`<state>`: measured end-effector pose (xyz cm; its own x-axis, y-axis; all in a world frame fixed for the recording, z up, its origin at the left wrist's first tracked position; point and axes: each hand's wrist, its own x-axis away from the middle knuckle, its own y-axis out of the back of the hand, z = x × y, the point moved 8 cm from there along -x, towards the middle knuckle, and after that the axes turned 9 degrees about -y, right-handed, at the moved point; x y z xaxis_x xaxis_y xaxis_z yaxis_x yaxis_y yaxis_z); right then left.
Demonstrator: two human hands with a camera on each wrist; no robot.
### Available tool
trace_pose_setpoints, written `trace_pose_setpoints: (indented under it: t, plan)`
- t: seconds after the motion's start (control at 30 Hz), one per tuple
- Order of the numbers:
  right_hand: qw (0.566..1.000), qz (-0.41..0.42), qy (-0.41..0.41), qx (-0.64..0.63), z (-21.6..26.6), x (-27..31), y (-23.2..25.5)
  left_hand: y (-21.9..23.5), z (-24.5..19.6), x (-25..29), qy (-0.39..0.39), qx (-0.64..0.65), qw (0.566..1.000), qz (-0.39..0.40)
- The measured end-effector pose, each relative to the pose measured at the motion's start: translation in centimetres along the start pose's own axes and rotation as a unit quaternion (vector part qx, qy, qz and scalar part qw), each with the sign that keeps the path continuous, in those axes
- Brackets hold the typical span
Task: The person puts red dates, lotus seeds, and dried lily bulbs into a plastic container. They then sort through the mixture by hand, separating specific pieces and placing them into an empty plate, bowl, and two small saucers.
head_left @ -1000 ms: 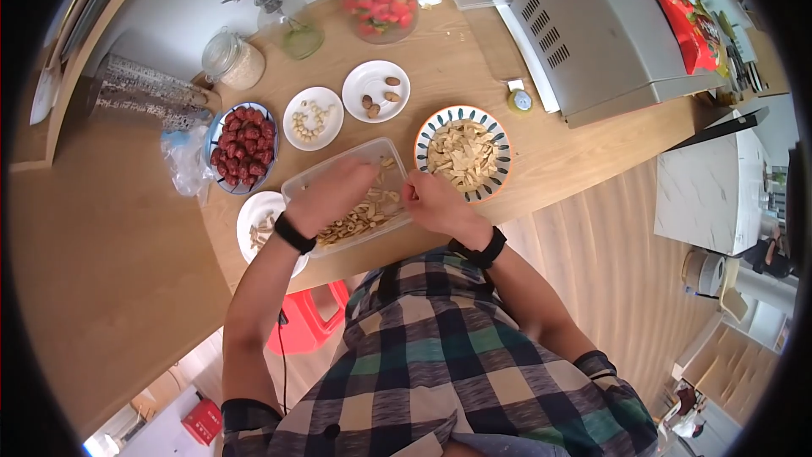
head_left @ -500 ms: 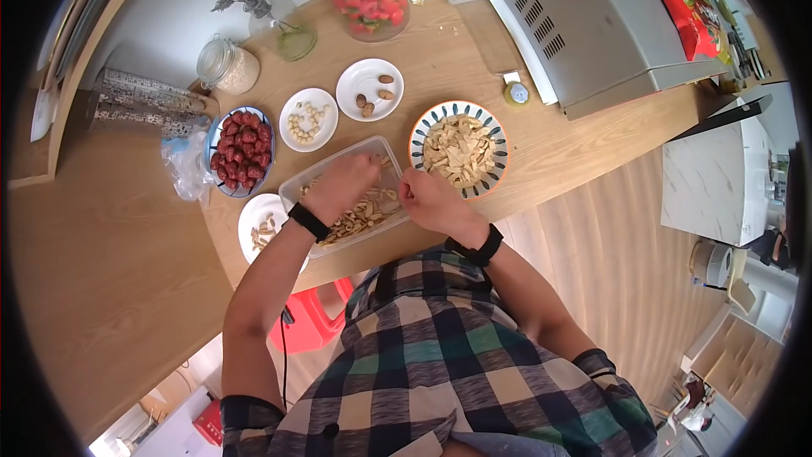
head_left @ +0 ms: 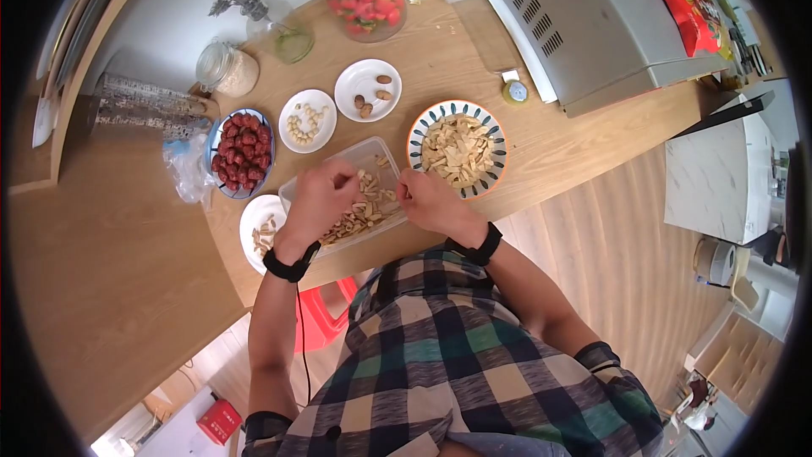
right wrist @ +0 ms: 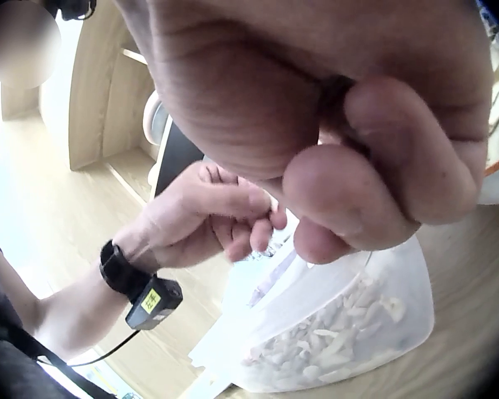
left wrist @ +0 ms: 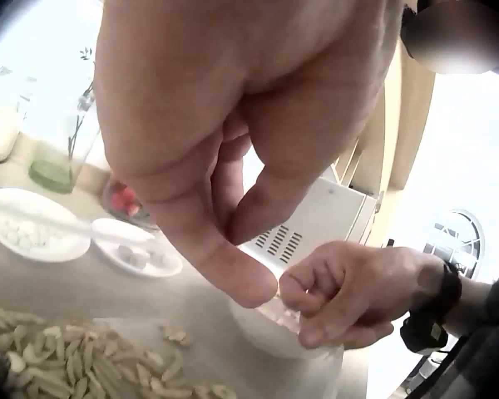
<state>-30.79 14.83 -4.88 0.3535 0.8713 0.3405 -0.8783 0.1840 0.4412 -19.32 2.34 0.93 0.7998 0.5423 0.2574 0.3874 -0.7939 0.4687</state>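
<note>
A clear plastic box [head_left: 362, 152] holds many pale tan strip-like pieces [head_left: 359, 217]. My left hand [head_left: 320, 201] is over the box's left part, fingers and thumb loosely bent. In the left wrist view a gap shows between the thumb and the nearest finger, with nothing visible in it. Beside the box's right wall, my right hand [head_left: 430, 203] has its fingers curled in tightly; cannot tell whether something lies inside them. Right behind it stands a bowl [head_left: 501, 171] with a patterned rim, heaped with flat cream-coloured pieces [head_left: 458, 149].
A plate [head_left: 248, 228] of tan strips lies left of the box, partly behind the left forearm. Behind stand a dish of red dates [head_left: 245, 152], a plate of pale kernels [head_left: 288, 110], a plate with several brown nuts [head_left: 347, 93], a jar of strawberries [head_left: 364, 0] and a grey appliance [head_left: 584, 25].
My left hand has moved from the box's far right part back toward its left side, its fingers lifting off the pieces. The right hand has stayed almost in place.
</note>
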Motion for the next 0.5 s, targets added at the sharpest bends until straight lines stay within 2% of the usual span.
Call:
trace_pose_setpoints:
  t: [0.07,0.1,0.13,0.17,0.23,0.27,0.33,0.43,0.47,0.5]
  plan:
    - [1.0,-0.003,0.002,-0.007,-0.1,0.0,-0.1,0.0,-1.9,-1.4,-0.015,0.01,0.999,-0.037]
    - [1.0,-0.011,0.002,-0.018,-0.3,0.0,-0.1,-0.4,-4.7,-2.6,-0.136,-0.042,0.989,-0.039]
    - [1.0,-0.009,0.004,-0.014,-0.4,-0.1,-0.3,-1.2,-7.3,-3.3,-0.255,-0.095,0.961,-0.041]
    - [1.0,-0.017,0.018,-0.008,-0.4,-0.1,-0.2,-1.9,-8.0,-4.4,-0.255,-0.093,0.961,-0.044]
    - [0.999,-0.026,0.031,-0.001,-0.1,-0.2,0.0,-4.1,-8.9,-6.1,-0.246,-0.08,0.965,0.031]
    - [1.0,-0.018,0.025,0.0,-0.1,-0.2,0.0,-4.3,-8.8,-6.5,-0.247,-0.079,0.965,0.031]
    - [1.0,-0.013,0.017,-0.001,0.0,0.0,0.0,-5.1,-8.5,-7.0,-0.238,0.015,0.969,0.062]
    - [1.0,-0.023,0.009,-0.009,0.0,0.1,0.2,-2.4,-8.6,-5.2,-0.223,-0.01,0.974,0.032]
    - [0.999,-0.026,0.017,-0.018,0.1,0.1,0.2,-1.7,-7.7,-4.6,-0.223,-0.012,0.974,0.034]
    - [0.999,-0.03,0.025,-0.026,0.1,0.2,0.3,-1.2,-5.6,-4.2,-0.185,-0.071,0.979,0.051]
